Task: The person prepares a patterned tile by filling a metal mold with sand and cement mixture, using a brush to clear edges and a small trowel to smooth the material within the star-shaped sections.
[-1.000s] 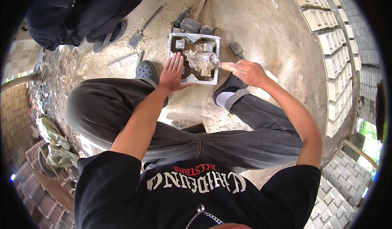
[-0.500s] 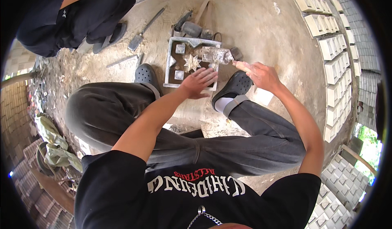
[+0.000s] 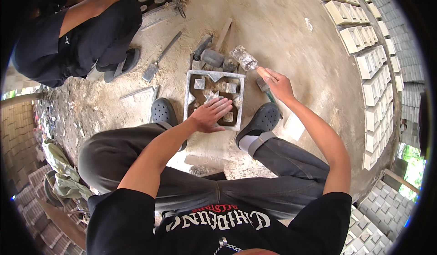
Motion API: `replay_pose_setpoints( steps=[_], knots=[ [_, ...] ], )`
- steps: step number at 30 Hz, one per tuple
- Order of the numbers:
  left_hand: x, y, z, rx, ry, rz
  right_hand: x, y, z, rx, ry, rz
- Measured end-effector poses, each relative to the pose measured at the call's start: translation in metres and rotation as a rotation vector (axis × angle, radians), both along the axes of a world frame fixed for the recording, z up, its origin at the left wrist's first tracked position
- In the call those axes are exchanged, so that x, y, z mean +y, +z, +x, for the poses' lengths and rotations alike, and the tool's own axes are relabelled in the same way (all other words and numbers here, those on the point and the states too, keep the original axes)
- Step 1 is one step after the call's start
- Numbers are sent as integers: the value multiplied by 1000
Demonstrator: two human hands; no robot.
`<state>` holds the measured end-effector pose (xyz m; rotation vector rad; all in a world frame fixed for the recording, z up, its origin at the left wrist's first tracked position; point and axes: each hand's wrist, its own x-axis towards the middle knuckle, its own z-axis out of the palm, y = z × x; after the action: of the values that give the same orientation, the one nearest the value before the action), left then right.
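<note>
Since earlier, the trowel (image 3: 248,60) was swung to one o'clock, gripped by the right hand (image 3: 278,85); the left hand (image 3: 210,115) is spread flat on the square grey mould (image 3: 213,99), set on sandy ground (image 3: 282,23).

Left arm: the bare forearm enters from the lower left and extends forward and to the right, elbow bent, wrist straight. The left hand (image 3: 210,115) is palm down, fingers (image 3: 223,104) extended, slightly spread and pointing forward and right, pressed flat on the surface beneath.

Right arm: the bare forearm rises from the lower right and angles forward and to the left, elbow bent. The right hand (image 3: 278,85) is closed in a grip around a handle, fingers curled, knuckles upward. The two hands are well apart. Both legs are bent, knees spread outward.
</note>
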<state>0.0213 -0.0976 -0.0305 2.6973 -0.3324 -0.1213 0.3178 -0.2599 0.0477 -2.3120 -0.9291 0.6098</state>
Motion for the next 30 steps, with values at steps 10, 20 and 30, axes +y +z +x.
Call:
replay_pose_setpoints(
  steps=[10,20,30],
  knots=[
    [75,16,48,29,39,30,114,-100,102,158,-438,-43],
    [89,7,41,-15,171,-265,317,-98,197,223,-368,-51],
    [99,2,47,-48,207,-392,446,-150,303,241,-433,-14]
  ],
)
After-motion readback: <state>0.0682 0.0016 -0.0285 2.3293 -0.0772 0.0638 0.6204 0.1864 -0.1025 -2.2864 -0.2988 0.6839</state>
